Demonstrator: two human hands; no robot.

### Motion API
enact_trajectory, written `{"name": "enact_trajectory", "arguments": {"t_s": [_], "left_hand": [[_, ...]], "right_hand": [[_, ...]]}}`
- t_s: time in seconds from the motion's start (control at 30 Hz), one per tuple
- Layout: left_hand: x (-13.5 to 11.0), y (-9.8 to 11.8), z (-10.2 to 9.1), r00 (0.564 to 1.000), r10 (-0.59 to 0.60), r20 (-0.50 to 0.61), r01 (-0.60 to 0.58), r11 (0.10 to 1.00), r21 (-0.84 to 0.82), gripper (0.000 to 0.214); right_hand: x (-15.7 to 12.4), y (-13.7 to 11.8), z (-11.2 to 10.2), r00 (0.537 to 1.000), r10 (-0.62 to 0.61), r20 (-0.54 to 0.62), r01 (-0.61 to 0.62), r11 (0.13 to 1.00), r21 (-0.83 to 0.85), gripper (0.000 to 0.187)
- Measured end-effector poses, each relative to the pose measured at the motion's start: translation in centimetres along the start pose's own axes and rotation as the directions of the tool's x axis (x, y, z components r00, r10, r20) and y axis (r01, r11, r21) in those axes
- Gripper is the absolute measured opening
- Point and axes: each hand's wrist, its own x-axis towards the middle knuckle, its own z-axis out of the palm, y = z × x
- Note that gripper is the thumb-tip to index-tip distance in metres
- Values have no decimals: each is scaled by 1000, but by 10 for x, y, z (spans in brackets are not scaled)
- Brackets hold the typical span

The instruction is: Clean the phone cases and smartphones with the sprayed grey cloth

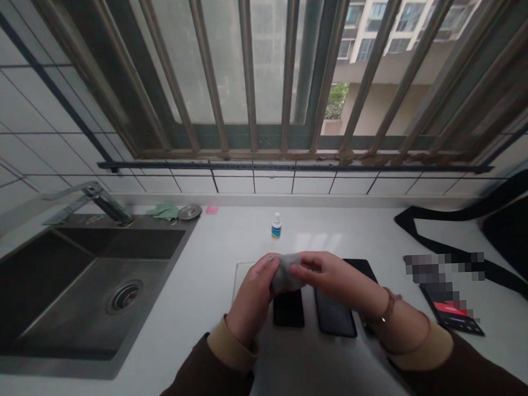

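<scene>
A small grey cloth [287, 271] is bunched between my two hands above the white counter. My left hand [259, 286] is closed around its left side. The fingers and thumb of my right hand [322, 271] pinch its right side. Just below the cloth lies a black smartphone [289, 309], its upper end hidden. To its right, under my right wrist, is a second dark phone [336, 318]. Behind my right hand a black flat device [362, 268] shows in part. A pale-edged flat thing [240, 275] is mostly hidden behind my left hand.
A small white bottle with a blue label [276, 227] stands beyond my hands. At left is a steel sink [100, 368] with a faucet [109, 205], a green cloth [163, 212] and a drain lid [189, 212]. A black strap [423, 238] and a dark packet [457, 318] lie at right.
</scene>
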Motion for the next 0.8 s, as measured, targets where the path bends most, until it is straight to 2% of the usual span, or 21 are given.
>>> {"name": "enact_trajectory", "arguments": {"t_s": [0.03,0.13,0.27,0.43,0.57,0.8], "left_hand": [[-1,1,1,1000,-6,27,5,1000,24,32],[-1,2,2,996,7,84,-21,986,165,33],[0,1,2,986,86,143,-132,926,354,32],[3,-5,-1,995,46,84,-72,938,339,32],[1,-2,0,992,120,45,-128,896,426,30],[-1,4,2,981,179,71,-189,824,534,28]], "right_hand": [[-8,2,9,1000,14,-11,-14,997,74,37],[-20,13,29,987,42,-158,-4,972,235,35],[-25,26,35,968,49,-247,40,938,344,33],[-28,34,32,955,74,-289,31,939,342,30],[-30,35,35,946,97,-310,-9,962,274,27],[-30,40,34,942,81,-326,8,965,263,27]]}}
